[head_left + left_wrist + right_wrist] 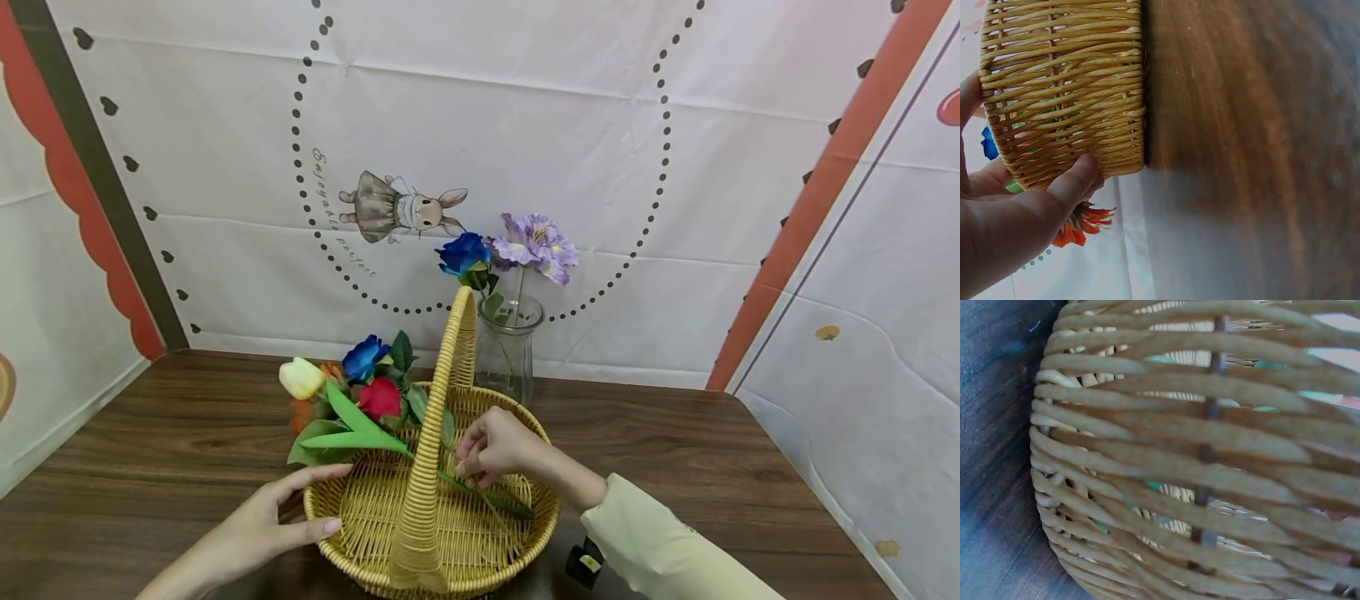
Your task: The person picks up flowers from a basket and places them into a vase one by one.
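Basket (367,504) sits on the table (660,467) between both sets of fingers. Left hand (273,517): fingers extended, thumb and index spread wide, touching the basket's left side, thumb on the outer weave. Just beyond those fingers, heads bunched at the far-left rim: white tulip (302,379), orange flower (1088,225), blue rose (365,358), red rose (380,398). Handle (424,467) arches between the two hands. Right hand (498,446): thumb and index pinching a thin stem (491,506) over the basket floor; can't tell which flower it's from. Glass vase (506,358) stands beyond right fingers, second blue rose (462,254) and purple flower (536,243) above it. Black object (577,571) near the right sleeve (660,533), closer in than those fingers.
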### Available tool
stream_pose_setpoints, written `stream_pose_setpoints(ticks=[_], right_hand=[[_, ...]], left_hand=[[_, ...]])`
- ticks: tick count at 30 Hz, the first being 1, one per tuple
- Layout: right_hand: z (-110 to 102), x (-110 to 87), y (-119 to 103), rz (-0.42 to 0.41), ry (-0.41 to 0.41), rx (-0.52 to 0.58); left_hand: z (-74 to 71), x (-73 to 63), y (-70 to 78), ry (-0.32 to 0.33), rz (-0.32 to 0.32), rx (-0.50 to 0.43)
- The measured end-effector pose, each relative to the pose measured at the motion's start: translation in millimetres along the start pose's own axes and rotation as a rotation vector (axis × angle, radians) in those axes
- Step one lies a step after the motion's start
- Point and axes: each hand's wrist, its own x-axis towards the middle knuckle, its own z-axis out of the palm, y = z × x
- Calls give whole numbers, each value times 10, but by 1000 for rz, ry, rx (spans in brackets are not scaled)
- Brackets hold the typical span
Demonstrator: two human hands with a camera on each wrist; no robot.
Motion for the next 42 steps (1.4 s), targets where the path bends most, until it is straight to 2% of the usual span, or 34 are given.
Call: stream_pose_setpoints(ticks=[12, 16, 23, 29, 37, 42], right_hand=[[14, -45, -15, -14, 25, -23], [21, -43, -20, -20, 40, -19], [36, -42, -7, -45, 9, -12], [46, -29, -7, -40, 16, -17], [37, 4, -43, -34, -8, -49], [21, 15, -72, -43, -21, -126]], left_hand=[[-14, 9, -7, -17, -26, -19], [-13, 3, -12, -11, -11, -9], [-5, -3, -15, -5, 13, -4], [-9, -1, -19, -6, 12, -10], [-20, 1, -22, -27, -5, -38], [-14, 0, -18, -27, 3, -36]])
